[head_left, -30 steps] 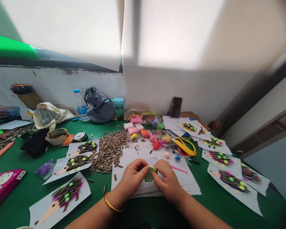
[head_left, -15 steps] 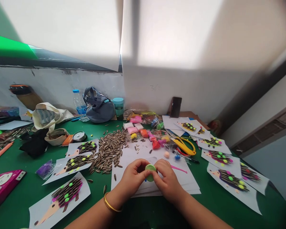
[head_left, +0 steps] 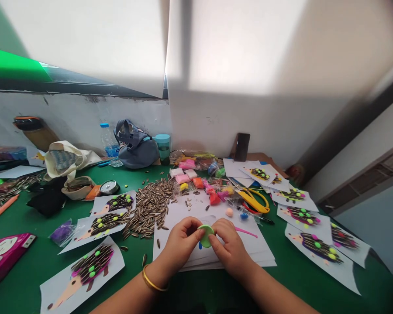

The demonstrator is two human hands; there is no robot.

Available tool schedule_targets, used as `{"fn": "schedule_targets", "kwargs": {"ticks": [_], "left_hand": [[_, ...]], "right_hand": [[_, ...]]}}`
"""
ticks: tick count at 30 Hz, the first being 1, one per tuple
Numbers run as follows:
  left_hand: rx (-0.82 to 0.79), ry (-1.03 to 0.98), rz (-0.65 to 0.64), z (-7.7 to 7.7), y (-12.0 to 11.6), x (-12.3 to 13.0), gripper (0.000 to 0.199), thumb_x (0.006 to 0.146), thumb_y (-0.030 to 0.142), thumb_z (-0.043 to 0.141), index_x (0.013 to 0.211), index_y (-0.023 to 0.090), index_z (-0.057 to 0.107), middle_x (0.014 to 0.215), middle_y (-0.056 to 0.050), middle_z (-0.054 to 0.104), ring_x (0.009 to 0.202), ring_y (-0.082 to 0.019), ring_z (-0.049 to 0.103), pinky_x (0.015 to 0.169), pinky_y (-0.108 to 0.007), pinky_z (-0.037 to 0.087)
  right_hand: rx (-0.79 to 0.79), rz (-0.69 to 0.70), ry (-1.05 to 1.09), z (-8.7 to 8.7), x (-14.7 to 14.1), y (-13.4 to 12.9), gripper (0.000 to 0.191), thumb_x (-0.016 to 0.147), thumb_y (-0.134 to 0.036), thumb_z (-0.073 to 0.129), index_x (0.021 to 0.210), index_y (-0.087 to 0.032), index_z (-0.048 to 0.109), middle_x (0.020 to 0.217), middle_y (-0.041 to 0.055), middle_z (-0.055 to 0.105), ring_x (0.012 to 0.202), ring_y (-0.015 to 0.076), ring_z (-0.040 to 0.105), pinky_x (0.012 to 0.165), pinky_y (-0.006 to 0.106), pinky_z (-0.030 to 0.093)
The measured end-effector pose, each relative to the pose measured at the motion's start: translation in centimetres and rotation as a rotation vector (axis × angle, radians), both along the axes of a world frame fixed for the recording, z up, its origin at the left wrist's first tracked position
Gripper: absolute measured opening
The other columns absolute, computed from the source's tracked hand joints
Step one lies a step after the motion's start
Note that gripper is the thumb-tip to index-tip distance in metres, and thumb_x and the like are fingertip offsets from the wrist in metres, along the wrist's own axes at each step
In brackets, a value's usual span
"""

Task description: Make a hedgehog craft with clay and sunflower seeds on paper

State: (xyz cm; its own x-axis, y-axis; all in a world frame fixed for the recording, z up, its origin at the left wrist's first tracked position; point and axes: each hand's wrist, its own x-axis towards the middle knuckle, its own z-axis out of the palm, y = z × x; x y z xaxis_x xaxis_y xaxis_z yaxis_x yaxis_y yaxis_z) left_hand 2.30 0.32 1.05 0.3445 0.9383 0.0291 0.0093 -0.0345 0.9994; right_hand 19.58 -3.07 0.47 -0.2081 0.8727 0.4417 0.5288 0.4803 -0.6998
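A flattened light green clay disc [head_left: 205,236] is pinched between both hands, above the white paper sheets [head_left: 262,257]. My left hand [head_left: 183,240], with a gold bangle at its wrist, grips the disc's left edge between thumb and fingers. On the other edge, my right hand [head_left: 229,242] holds it the same way. Just below the disc a bit of blue shows on the paper. A pink strip [head_left: 246,232] lies right of my right hand. Behind the hands sit a peach ball [head_left: 229,212] and a blue lump [head_left: 244,216].
Sunflower seeds [head_left: 150,205] are heaped to the left. Clay packets [head_left: 182,179] and yellow-handled scissors [head_left: 257,201] lie behind the paper. Hedgehog pictures [head_left: 93,268] flank both sides. A blue bag [head_left: 137,152], a bottle [head_left: 109,146] and a phone [head_left: 242,147] stand at the back.
The green disc now shows more of its face and looks larger and thinner. My thumbs have shifted outward along it, while both hands stay in nearly the same place.
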Motion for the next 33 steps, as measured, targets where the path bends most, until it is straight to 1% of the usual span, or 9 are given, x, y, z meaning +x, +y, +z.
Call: {"fn": "schedule_targets", "kwargs": {"ticks": [4,7,10,15,21,25,29,31,33], "left_hand": [[-0.008,-0.028,-0.011,-0.12,0.06,-0.02,0.029,0.080,0.044,0.070,0.083,0.017,0.060,0.076,-0.001,0.061,0.072,-0.015,0.056,0.068,-0.026,0.045],[0.016,-0.017,-0.010,-0.01,0.01,0.02,0.027,0.080,0.041,0.071,0.085,0.016,0.062,0.078,-0.001,0.062,0.072,-0.015,0.056,0.069,-0.027,0.046],[0.024,0.016,-0.012,0.20,-0.08,0.04,0.026,0.077,0.038,0.074,0.088,0.016,0.065,0.081,-0.003,0.064,0.074,-0.015,0.057,0.070,-0.028,0.047],[0.009,0.052,0.006,0.30,0.06,-0.09,0.027,0.076,0.041,0.072,0.076,0.015,0.065,0.071,-0.003,0.065,0.069,-0.016,0.057,0.066,-0.028,0.046],[0.042,0.075,0.027,0.34,0.27,-0.13,0.021,0.078,0.038,0.069,0.082,0.017,0.069,0.082,-0.004,0.069,0.078,-0.018,0.060,0.072,-0.028,0.048],[0.028,0.087,0.046,0.01,0.38,-0.19,0.023,0.077,0.039,0.069,0.074,0.016,0.066,0.070,-0.002,0.064,0.068,-0.016,0.057,0.065,-0.026,0.046],[0.008,0.026,0.076,-0.08,0.43,-0.18,0.030,0.082,0.046,0.064,0.085,0.016,0.069,0.081,-0.004,0.067,0.075,-0.017,0.059,0.070,-0.028,0.048],[0.008,0.013,0.062,0.10,0.35,-0.10,0.031,0.080,0.045,0.067,0.093,0.017,0.071,0.089,-0.006,0.069,0.081,-0.018,0.061,0.073,-0.029,0.049],[0.011,0.032,0.023,0.31,0.25,-0.03,0.029,0.076,0.042,0.072,0.090,0.017,0.071,0.085,-0.005,0.069,0.079,-0.019,0.061,0.072,-0.029,0.050]], "right_hand": [[-0.002,0.007,-0.014,0.15,-0.06,0.02,0.016,0.093,-0.031,0.055,0.080,-0.021,0.059,0.076,0.0002,0.059,0.078,0.0176,0.051,0.077,0.034,0.037],[0.008,-0.017,-0.020,0.12,-0.16,0.02,0.017,0.091,-0.023,0.052,0.075,-0.021,0.056,0.073,-0.0004,0.057,0.076,0.0167,0.051,0.076,0.034,0.037],[0.022,-0.036,-0.046,0.00,-0.27,-0.03,0.018,0.088,-0.020,0.052,0.071,-0.021,0.051,0.071,-0.0007,0.055,0.073,0.0163,0.049,0.072,0.033,0.036],[0.005,-0.016,-0.059,-0.04,-0.20,-0.11,0.018,0.090,-0.022,0.050,0.071,-0.021,0.050,0.071,-0.0007,0.054,0.073,0.0166,0.048,0.072,0.033,0.035],[0.011,-0.021,-0.041,-0.10,-0.02,-0.01,0.020,0.090,-0.024,0.047,0.070,-0.021,0.049,0.070,0.0000,0.052,0.073,0.0173,0.048,0.072,0.034,0.036],[0.005,-0.015,-0.048,-0.04,-0.01,0.01,0.019,0.090,-0.025,0.049,0.072,-0.021,0.053,0.071,0.0002,0.054,0.074,0.0175,0.049,0.072,0.033,0.037],[0.000,-0.015,-0.036,0.03,-0.03,0.03,0.015,0.089,-0.024,0.052,0.075,-0.021,0.056,0.074,0.0005,0.058,0.076,0.0176,0.051,0.073,0.033,0.038],[0.004,-0.029,-0.038,0.02,-0.10,0.01,0.017,0.088,-0.022,0.052,0.072,-0.021,0.053,0.071,0.0001,0.056,0.074,0.0174,0.050,0.072,0.033,0.037],[0.010,-0.035,-0.049,-0.02,-0.17,-0.02,0.019,0.087,-0.021,0.052,0.069,-0.021,0.050,0.069,-0.0004,0.055,0.072,0.0170,0.050,0.071,0.033,0.036]]}}
